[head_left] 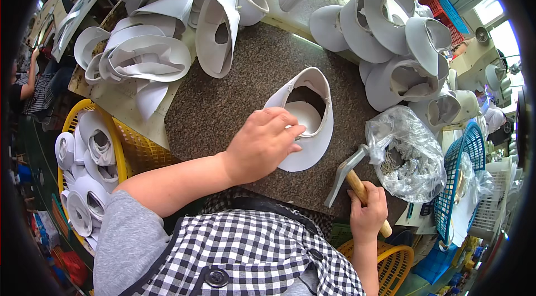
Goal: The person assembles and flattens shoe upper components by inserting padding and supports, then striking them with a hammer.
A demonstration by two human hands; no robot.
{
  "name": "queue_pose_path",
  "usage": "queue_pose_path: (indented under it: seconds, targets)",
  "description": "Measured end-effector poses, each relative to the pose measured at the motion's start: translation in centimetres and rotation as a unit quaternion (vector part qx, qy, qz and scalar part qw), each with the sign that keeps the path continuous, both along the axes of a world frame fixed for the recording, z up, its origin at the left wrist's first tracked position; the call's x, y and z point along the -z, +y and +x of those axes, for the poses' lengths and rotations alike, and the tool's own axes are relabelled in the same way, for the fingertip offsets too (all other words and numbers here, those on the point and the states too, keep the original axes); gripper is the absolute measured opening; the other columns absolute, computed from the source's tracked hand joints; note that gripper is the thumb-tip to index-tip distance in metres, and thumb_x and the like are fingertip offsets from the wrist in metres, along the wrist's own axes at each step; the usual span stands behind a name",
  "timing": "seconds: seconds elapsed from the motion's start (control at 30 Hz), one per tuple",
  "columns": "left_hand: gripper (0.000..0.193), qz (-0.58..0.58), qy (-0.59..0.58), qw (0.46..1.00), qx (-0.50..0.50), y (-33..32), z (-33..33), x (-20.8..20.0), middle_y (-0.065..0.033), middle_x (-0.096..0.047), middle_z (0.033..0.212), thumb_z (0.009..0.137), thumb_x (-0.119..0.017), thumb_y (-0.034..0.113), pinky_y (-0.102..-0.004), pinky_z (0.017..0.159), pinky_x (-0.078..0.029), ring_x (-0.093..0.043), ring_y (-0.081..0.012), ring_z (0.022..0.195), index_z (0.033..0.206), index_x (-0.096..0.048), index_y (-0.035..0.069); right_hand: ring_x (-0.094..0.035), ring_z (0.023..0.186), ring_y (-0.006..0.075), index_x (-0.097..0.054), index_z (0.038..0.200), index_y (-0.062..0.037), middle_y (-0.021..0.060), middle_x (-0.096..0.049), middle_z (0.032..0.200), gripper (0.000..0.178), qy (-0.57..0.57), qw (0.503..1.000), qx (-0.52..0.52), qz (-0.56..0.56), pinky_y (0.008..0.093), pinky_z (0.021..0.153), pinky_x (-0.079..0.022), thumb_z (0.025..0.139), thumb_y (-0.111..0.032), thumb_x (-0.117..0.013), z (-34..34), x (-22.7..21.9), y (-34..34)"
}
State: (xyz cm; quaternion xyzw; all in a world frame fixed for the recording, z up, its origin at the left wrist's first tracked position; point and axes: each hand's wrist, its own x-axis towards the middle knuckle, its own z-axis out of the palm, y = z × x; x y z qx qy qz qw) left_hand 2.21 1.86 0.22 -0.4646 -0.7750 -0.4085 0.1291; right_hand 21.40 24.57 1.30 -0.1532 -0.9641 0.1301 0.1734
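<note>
Left hand (262, 144) pressing fingers onto white curved shoe-upper piece (304, 123) at mat centre, seemingly to steady it; right hand (367, 212) at five o'clock clenched round wooden-handled metal hammer (352, 176), head raised ready.

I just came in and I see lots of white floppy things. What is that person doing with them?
A person is working at a brown mat. The left hand presses on a white shoe upper lying on the mat. The right hand grips a hammer by its wooden handle, head raised beside a clear bag of small metal pieces. More white uppers sit in piles behind the mat and in a yellow basket on the left.
</note>
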Motion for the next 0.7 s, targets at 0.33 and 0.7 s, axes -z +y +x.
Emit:
queue_pose_path:
  seconds: [0.33, 0.7]
  targets:
    - [0.025, -0.105, -0.076, 0.991, 0.023, 1.2, -0.1, -1.2, -0.0011, -0.059, 0.090, 0.077, -0.071, 0.011, -0.0405, 0.097, -0.031, -0.058, -0.0181, 0.094, 0.098, -0.058, 0.009, -0.055, 0.098, 0.0291, -0.061, 0.112, -0.0029, 0.0147, -0.055, 0.108, 0.040, 0.062, 0.979, -0.089, -0.171, 0.0371, 0.082, -0.047, 0.079, -0.019, -0.076, -2.6, -2.5, -1.7]
    - [0.025, -0.080, -0.147, 0.985, 0.049, -0.6, 0.6, -4.4, -0.0020, -0.063, 0.091, 0.081, -0.067, 0.007, -0.0408, 0.098, -0.031, -0.061, -0.0191, 0.089, 0.105, -0.061, 0.010, -0.058, 0.102, 0.0125, -0.057, 0.118, 0.0028, 0.0075, -0.063, 0.111, 0.028, 0.028, 0.677, -0.116, -0.726, 0.0294, 0.091, -0.045, 0.092, -0.008, -0.061, -8.7, -2.6, -5.1]
